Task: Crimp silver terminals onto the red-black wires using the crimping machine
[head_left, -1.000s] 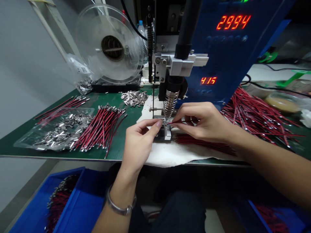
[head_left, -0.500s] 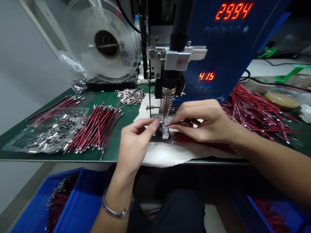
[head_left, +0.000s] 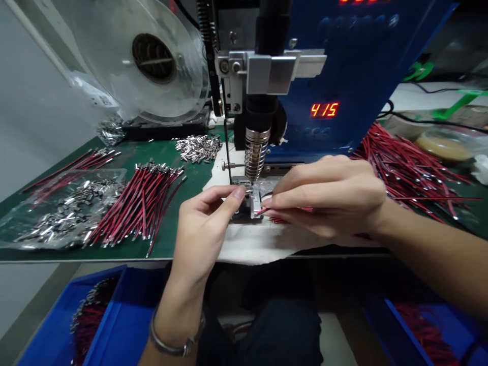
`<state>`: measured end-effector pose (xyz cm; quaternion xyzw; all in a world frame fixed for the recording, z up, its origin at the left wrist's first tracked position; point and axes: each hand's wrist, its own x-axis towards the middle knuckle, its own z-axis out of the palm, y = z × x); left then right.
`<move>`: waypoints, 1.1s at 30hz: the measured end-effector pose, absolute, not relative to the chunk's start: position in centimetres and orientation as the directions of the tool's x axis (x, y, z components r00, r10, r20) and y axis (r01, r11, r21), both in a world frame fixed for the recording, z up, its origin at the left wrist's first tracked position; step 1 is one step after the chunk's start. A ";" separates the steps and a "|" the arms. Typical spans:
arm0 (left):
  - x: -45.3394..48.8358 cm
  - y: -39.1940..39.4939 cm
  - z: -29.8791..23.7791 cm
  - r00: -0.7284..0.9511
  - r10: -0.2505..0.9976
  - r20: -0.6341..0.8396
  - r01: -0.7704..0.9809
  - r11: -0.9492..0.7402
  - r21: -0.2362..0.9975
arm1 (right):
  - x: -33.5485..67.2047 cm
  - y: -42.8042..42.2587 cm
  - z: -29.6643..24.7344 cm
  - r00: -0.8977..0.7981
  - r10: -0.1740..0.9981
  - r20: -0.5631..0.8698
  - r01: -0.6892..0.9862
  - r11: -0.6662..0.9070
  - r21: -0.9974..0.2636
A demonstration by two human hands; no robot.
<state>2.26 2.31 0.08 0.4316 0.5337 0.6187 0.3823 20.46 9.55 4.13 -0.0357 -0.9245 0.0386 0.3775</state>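
Observation:
My left hand (head_left: 208,223) is closed in a pinch, thumb and forefinger on a small silver metal connector (head_left: 248,191) at the left side of the metal jig (head_left: 256,203). My right hand (head_left: 331,195) pinches a thin red-and-black wire (head_left: 261,211); the wire's end points left, at the front of the jig. Most of this wire is hidden by the fingers. Right above the jig stands the soldering head with its coil spring (head_left: 257,152). Below my right hand more red wires (head_left: 278,220) lie on the white paper (head_left: 251,244), partly covered.
Left on the green mat are a bundle of red-black wires (head_left: 143,203), a plastic bag of metal connectors (head_left: 72,213) and a loose connector pile (head_left: 198,148). A clear reel (head_left: 99,66) stands behind. The blue machine (head_left: 335,137) reads 415. Right lies a wire heap (head_left: 407,173); blue bins (head_left: 133,305) sit below.
The view has shifted slightly. My right hand has turned and brought the wire end lower, toward the front of the jig. My left hand keeps its pinch at the jig.

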 end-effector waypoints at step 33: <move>2.2 2.3 0.1 -0.307 0.941 0.140 -0.007 -0.149 0.989 | 19.9 9.7 4.5 -0.659 -0.024 0.752 -0.019 1.000 0.015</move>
